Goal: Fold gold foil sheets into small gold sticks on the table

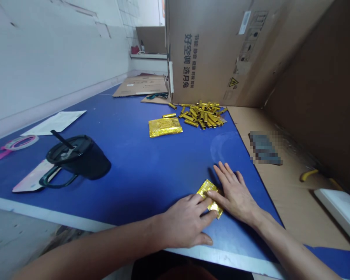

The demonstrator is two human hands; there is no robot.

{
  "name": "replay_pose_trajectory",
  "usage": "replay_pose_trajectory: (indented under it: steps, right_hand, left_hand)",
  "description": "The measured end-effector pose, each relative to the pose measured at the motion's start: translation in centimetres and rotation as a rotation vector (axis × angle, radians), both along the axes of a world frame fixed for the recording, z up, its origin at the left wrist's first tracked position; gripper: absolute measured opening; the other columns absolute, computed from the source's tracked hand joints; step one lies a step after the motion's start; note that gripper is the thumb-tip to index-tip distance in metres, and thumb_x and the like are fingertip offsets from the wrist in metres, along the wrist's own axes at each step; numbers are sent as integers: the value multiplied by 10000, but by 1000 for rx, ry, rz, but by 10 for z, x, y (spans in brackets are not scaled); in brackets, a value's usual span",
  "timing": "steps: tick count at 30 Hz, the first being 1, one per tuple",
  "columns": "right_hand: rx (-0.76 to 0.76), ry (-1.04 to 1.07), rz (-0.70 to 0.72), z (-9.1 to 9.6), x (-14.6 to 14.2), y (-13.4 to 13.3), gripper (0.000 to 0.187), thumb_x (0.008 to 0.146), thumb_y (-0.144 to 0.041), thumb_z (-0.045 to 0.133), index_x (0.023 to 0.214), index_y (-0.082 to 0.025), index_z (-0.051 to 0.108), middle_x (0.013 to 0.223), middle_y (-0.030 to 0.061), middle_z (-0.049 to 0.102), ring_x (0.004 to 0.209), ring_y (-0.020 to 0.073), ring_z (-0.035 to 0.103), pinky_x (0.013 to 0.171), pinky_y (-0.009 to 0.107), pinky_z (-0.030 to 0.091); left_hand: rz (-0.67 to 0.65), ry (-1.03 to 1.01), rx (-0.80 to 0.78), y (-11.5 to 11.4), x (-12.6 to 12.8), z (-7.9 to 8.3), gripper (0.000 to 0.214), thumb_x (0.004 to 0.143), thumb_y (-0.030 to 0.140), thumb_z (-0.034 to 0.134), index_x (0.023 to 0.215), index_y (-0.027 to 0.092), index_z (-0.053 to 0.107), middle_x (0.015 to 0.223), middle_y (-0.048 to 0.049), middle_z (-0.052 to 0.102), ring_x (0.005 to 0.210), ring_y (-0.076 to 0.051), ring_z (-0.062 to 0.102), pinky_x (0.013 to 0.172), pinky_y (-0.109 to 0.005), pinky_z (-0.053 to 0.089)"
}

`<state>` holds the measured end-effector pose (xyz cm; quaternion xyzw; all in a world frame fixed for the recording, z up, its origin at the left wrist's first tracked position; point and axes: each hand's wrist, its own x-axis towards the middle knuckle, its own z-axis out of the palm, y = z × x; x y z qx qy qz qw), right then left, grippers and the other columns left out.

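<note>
A small gold foil sheet (206, 189) lies on the blue table (140, 155) near its front edge. My left hand (186, 225) rests flat with its fingertips pressing on the sheet's near side. My right hand (235, 192) lies flat beside it, fingers stretched out, thumb on the foil's right edge. Farther back lies a stack of flat gold foil sheets (165, 126), and behind that a pile of several rolled gold foil tubes (202, 114).
A black lidded cup with a straw (78, 157) stands at the left on a pink card. Pink tape roll (19, 142) and white paper (54, 122) lie farther left. A large cardboard box (221, 50) stands behind. Cardboard sheet (282, 182) covers the right side.
</note>
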<state>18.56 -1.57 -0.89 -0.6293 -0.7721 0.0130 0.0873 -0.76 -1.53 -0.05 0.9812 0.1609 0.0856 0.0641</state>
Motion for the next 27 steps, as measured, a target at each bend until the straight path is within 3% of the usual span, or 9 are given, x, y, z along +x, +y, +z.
replay_pose_trajectory:
  steps: [6, 15, 22, 27]
  right_hand:
    - [-58, -43, -47, -4, -4, 7, 635, 793, -543, 262, 1284, -142, 297, 1357, 125, 238, 1245, 277, 132, 951, 532, 158]
    - [-87, -68, -98, -8, -2, 8, 608, 812, -521, 220, 1292, -153, 283, 1373, 92, 207, 1256, 246, 88, 970, 502, 126]
    - [-77, -69, -106, -11, -2, 9, 636, 794, -548, 238, 1294, -157, 279, 1372, 91, 208, 1255, 253, 90, 972, 504, 122]
    - [-89, -76, -106, -11, -2, 9, 640, 794, -543, 252, 1293, -143, 281, 1372, 99, 200, 1254, 256, 88, 972, 507, 118]
  left_hand:
    - [-16, -6, -31, 0, -1, -1, 600, 697, 522, 505, 1171, 174, 385, 1205, -116, 409, 1057, -259, 378, 849, -351, 335]
    - [-23, -25, -79, 3, -4, -2, 582, 705, 534, 485, 1165, 187, 401, 1215, -101, 410, 1044, -256, 395, 861, -365, 334]
    - [0, -53, -129, -2, 3, 6, 485, 757, 461, 446, 1092, 112, 484, 1232, -136, 396, 1196, -247, 247, 986, -349, 197]
    - [-28, -11, -212, -5, 9, 1, 687, 752, 555, 383, 1245, 82, 314, 1304, -142, 314, 1225, -242, 202, 1009, -344, 145]
